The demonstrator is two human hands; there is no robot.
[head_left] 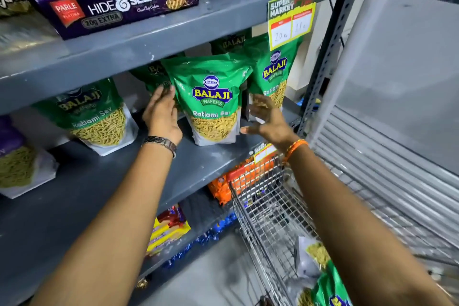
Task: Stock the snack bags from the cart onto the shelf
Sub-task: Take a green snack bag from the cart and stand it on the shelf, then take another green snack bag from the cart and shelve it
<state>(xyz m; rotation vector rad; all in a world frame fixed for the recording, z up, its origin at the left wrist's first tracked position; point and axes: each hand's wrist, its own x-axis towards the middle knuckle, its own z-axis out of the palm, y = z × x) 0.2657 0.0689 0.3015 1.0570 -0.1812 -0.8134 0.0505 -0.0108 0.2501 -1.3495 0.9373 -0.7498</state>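
Observation:
A green Balaji Ratlami Sev bag stands upright on the grey middle shelf. My left hand is flat beside the bag's left edge, fingers apart, about touching it. My right hand hovers open just right of the bag, with a small gap. More green bags stand on the same shelf: one at the left, one at the right, others behind. The wire cart sits at the lower right with green snack bags in its bottom.
Purple Hide & Seek biscuit packs fill the upper shelf. A yellow price tag hangs from its edge. Orange packs and yellow and blue packs lie on lower shelves. A grey upright ends the rack at right.

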